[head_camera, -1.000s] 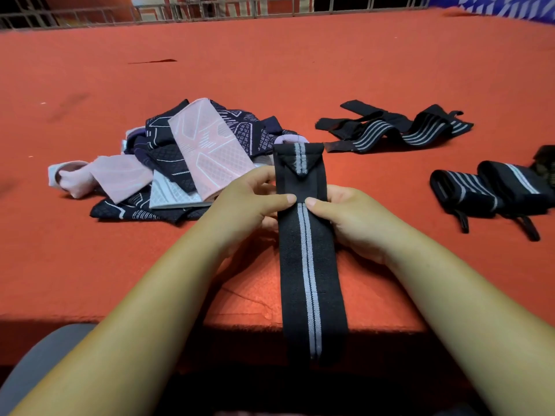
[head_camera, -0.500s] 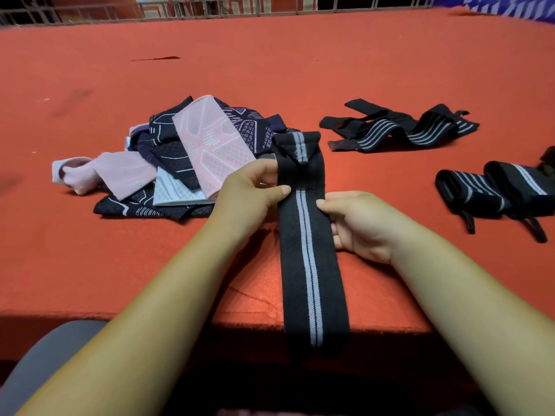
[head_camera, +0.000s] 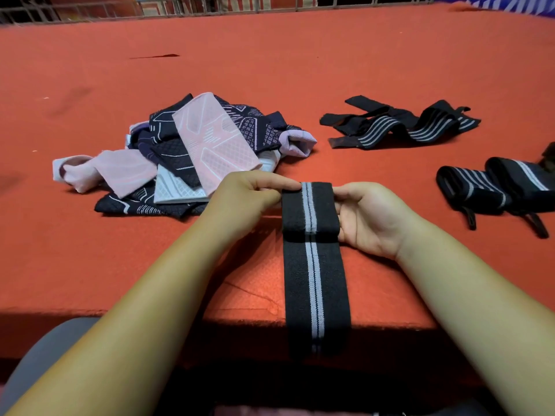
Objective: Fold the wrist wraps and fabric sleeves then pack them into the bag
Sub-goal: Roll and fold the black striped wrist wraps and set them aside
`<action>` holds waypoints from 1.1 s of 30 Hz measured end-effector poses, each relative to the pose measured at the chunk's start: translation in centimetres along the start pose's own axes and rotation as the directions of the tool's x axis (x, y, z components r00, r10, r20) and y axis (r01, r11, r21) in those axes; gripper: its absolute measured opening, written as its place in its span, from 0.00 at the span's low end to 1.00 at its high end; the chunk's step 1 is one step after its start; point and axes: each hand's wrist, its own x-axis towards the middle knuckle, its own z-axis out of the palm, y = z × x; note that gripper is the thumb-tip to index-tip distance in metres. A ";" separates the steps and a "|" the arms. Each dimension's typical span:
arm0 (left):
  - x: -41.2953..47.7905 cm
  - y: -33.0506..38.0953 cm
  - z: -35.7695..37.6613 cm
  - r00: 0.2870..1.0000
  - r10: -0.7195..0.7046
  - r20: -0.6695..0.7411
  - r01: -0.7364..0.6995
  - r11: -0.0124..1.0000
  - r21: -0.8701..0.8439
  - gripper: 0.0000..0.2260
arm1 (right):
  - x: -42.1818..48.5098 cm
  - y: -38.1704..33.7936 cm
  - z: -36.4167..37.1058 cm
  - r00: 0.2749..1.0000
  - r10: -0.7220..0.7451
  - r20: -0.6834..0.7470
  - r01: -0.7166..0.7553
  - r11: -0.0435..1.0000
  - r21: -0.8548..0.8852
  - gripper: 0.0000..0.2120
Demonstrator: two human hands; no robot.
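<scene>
Red table, railing behind. L hand & R hand grip folded wrap at near edge, tail overhanging. Sleeves mid-left; loose wraps, rolled wraps by right edge.

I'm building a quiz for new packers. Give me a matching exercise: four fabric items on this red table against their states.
Things: 1 centre wrist wrap; 2 fabric sleeves; 3 far wrist wraps; 4 right-edge wrist wraps.
States: A rolled up; B heaped in a pile; C top folded over, tail hanging off the table; D lying loose, unrolled.
Pairs: 1-C, 2-B, 3-D, 4-A.
</scene>
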 end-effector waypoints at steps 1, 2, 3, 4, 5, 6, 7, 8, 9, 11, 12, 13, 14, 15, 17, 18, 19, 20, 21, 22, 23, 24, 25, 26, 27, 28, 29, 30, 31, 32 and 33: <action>0.0 0.0 0.0 1.000 -0.010 0.001 0.010 1.000 -0.007 0.20 | 0.0 -0.1 0.0 1.000 0.009 0.000 -0.009 1.000 0.021 0.26; -0.1 0.0 0.1 1.000 -0.018 0.001 0.018 1.000 -0.018 0.20 | -0.1 -0.1 0.0 1.000 0.015 0.002 -0.015 0.999 0.035 0.27; -0.1 0.0 0.1 1.000 -0.022 0.002 0.022 0.999 -0.028 0.20 | -0.2 -0.2 0.1 1.000 0.013 0.006 -0.013 0.999 0.036 0.28; -0.2 0.1 0.2 1.000 -0.022 0.007 0.022 0.999 -0.041 0.20 | -0.3 -0.1 0.2 1.000 -0.002 0.010 0.002 1.000 0.023 0.26; -0.3 0.2 0.2 1.000 -0.018 0.015 0.018 0.999 -0.051 0.20 | -0.4 0.1 0.5 1.000 -0.027 0.014 0.027 1.000 -0.006 0.24; -0.4 0.4 0.3 1.000 -0.010 0.024 0.012 0.998 -0.054 0.20 | -0.5 0.3 0.8 0.998 -0.060 0.005 0.060 0.997 -0.046 0.20; -0.5 0.5 0.4 0.999 0.001 0.033 0.000 0.999 -0.048 0.20 | -0.5 0.5 1.2 0.995 -0.095 -0.019 0.093 0.992 -0.088 0.16; -0.6 0.5 0.4 0.999 0.010 0.037 -0.009 0.999 -0.037 0.20 | -0.4 0.8 1.5 0.990 -0.133 -0.055 0.125 0.983 -0.131 0.14; -0.6 0.5 0.4 0.999 0.016 0.037 -0.015 1.000 -0.024 0.20 | -0.3 1.0 1.8 0.981 -0.171 -0.091 0.153 0.973 -0.170 0.13; -0.5 0.4 0.3 0.999 0.001 0.035 -0.001 1.000 -0.019 0.21 | -0.1 1.5 2.2 0.966 -0.220 -0.138 0.187 0.958 -0.217 0.14; -0.4 0.3 0.3 0.999 -0.016 0.036 0.017 0.999 -0.033 0.21 | 0.0 1.6 2.3 0.959 -0.233 -0.161 0.194 0.955 -0.222 0.15; -0.3 0.3 0.3 0.999 -0.033 0.036 0.035 0.998 -0.058 0.21 | -0.1 1.5 2.4 0.952 -0.245 -0.184 0.203 0.954 -0.222 0.14; -0.1 0.3 0.5 0.998 -0.047 0.032 0.050 0.993 -0.102 0.20 | 0.0 1.4 2.3 0.944 -0.257 -0.206 0.211 0.952 -0.221 0.14; 0.0 0.5 0.5 0.998 -0.063 0.027 0.067 0.983 -0.170 0.19 | -0.1 1.3 2.3 0.936 -0.271 -0.223 0.222 0.949 -0.223 0.14; 0.0 1.1 0.7 0.991 -0.123 0.048 0.132 0.951 -0.281 0.12 | 0.0 1.0 2.2 0.916 -0.311 -0.253 0.256 0.940 -0.226 0.14; -0.2 1.4 0.7 0.984 -0.152 0.096 0.174 0.943 -0.285 0.10 | 0.0 0.8 2.2 0.904 -0.335 -0.267 0.278 0.933 -0.229 0.14; -0.5 1.6 0.8 0.970 -0.174 0.168 0.214 0.941 -0.262 0.12 | 0.2 0.7 2.1 0.888 -0.365 -0.281 0.305 0.923 -0.235 0.14; -0.7 1.6 0.8 0.949 -0.193 0.248 0.250 0.943 -0.221 0.15 | 0.2 0.6 2.1 0.872 -0.396 -0.289 0.332 0.910 -0.247 0.14; -0.9 1.5 0.9 0.925 -0.208 0.318 0.273 0.946 -0.176 0.17 | 0.3 0.5 2.1 0.856 -0.424 -0.295 0.354 0.897 -0.263 0.14; -1.2 1.5 1.0 0.905 -0.215 0.366 0.283 0.948 -0.144 0.18 | 0.3 0.4 2.2 0.842 -0.449 -0.300 0.370 0.884 -0.286 0.14; -1.3 1.4 1.1 0.897 -0.210 0.389 0.281 0.950 -0.134 0.16 | 0.3 0.3 2.2 0.827 -0.474 -0.304 0.382 0.869 -0.315 0.15; -1.4 1.3 1.3 0.900 -0.197 0.390 0.270 0.952 -0.143 0.12 | 0.4 0.2 2.2 0.813 -0.496 -0.305 0.389 0.853 -0.348 0.15; -1.3 1.2 1.4 0.910 -0.182 0.373 0.256 0.953 -0.159 0.09 | 0.3 0.2 2.3 0.800 -0.517 -0.304 0.397 0.836 -0.379 0.16; -1.2 1.1 1.5 0.922 -0.170 0.347 0.242 0.955 -0.173 0.08 | 0.3 0.1 2.4 0.792 -0.532 -0.300 0.399 0.822 -0.405 0.16; -1.0 1.0 1.6 0.933 -0.162 0.321 0.229 0.956 -0.184 0.08 | 0.3 0.2 2.4 0.791 -0.537 -0.294 0.395 0.815 -0.424 0.18; -0.8 0.9 1.6 0.941 -0.154 0.301 0.221 0.954 -0.203 0.09 | 0.3 0.2 2.4 0.799 -0.529 -0.286 0.380 0.813 -0.441 0.20; -0.7 0.9 1.5 0.946 -0.147 0.289 0.219 0.948 -0.233 0.10 | 0.3 0.2 2.3 0.818 -0.506 -0.276 0.350 0.817 -0.459 0.22; -0.6 0.9 1.5 0.949 -0.142 0.282 0.220 0.937 -0.270 0.11 | 0.2 0.3 2.1 0.846 -0.468 -0.254 0.310 0.820 -0.481 0.23; -0.5 0.8 1.3 0.951 -0.136 0.276 0.220 0.928 -0.302 0.11 | 0.2 0.5 1.8 0.882 -0.416 -0.223 0.264 0.826 -0.499 0.23; -0.4 0.7 1.2 0.955 -0.129 0.268 0.215 0.922 -0.323 0.11 | 0.2 0.6 1.6 0.916 -0.358 -0.183 0.222 0.831 -0.510 0.25; -0.3 0.6 1.1 0.959 -0.123 0.255 0.207 0.919 -0.335 0.11 | 0.1 0.7 1.4 0.940 -0.308 -0.145 0.192 0.831 -0.521 0.29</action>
